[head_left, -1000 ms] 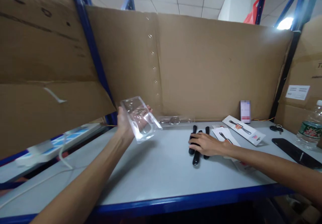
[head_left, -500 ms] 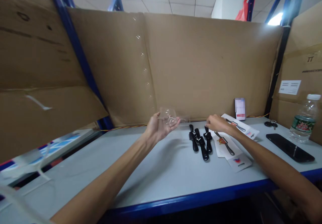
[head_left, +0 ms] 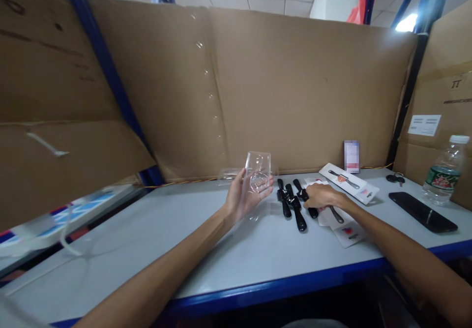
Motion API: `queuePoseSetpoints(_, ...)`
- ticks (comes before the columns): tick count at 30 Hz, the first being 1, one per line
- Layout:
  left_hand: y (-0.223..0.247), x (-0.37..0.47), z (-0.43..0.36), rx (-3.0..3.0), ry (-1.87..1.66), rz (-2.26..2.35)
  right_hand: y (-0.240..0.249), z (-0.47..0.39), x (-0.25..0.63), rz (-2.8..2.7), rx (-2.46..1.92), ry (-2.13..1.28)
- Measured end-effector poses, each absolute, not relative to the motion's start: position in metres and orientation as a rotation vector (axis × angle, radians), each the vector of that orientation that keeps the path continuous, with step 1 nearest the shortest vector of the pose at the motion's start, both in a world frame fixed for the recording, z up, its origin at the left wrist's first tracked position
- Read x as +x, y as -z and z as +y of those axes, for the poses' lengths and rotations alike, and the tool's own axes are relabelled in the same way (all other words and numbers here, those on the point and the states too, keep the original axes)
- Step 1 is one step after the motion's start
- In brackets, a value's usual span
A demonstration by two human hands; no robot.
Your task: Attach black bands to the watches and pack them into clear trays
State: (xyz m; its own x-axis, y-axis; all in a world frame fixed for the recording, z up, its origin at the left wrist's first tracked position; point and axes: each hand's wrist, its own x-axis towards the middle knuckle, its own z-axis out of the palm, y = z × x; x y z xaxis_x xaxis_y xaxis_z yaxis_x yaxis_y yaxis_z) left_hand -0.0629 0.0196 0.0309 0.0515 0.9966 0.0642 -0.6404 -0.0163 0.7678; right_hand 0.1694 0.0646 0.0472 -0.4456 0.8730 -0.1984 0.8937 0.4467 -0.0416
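My left hand [head_left: 248,194] holds a clear plastic blister shell [head_left: 258,168] upright above the table, palm turned toward me, thumb on its left edge. At the right, my right hand [head_left: 320,195] is closed on a black spokeshave [head_left: 299,188], covering part of its middle and lower handle. To the left of that one lie two more black spokeshaves [head_left: 294,203], side by side on the table. Partly under my right hand and forearm are printed backing cards [head_left: 348,232] with a tool picture. Another printed card [head_left: 350,182] lies behind, its full tool picture showing.
More clear plastic [head_left: 229,174] lies behind my left hand near the cardboard wall [head_left: 295,87]. A phone [head_left: 351,157] leans at the back. At right are keys [head_left: 396,178], a black phone [head_left: 422,212] and a water bottle [head_left: 442,175]. The blue table edge [head_left: 295,281] runs in front.
My left hand has turned the plastic shell upright. My right hand has come down and nearer, and the right-hand spokeshave has swung to a slant under it.
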Motion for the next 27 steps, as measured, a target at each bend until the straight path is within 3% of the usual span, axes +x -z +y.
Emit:
queuePoseSetpoints(5,-0.025,-0.061,0.023,0.756,-1.455,0.613,-0.044,0.075,0.176,2.518,1.646,0.285)
queuePoseSetpoints(20,-0.023,-0.056,0.022,0.833,-1.274,0.587,-0.066,0.07,0.19,2.975,2.086,-0.648)
queuePoseSetpoints(27,-0.022,-0.057,0.023,0.892,-1.111,0.582,-0.061,0.08,0.194,3.251,1.779,-0.932)
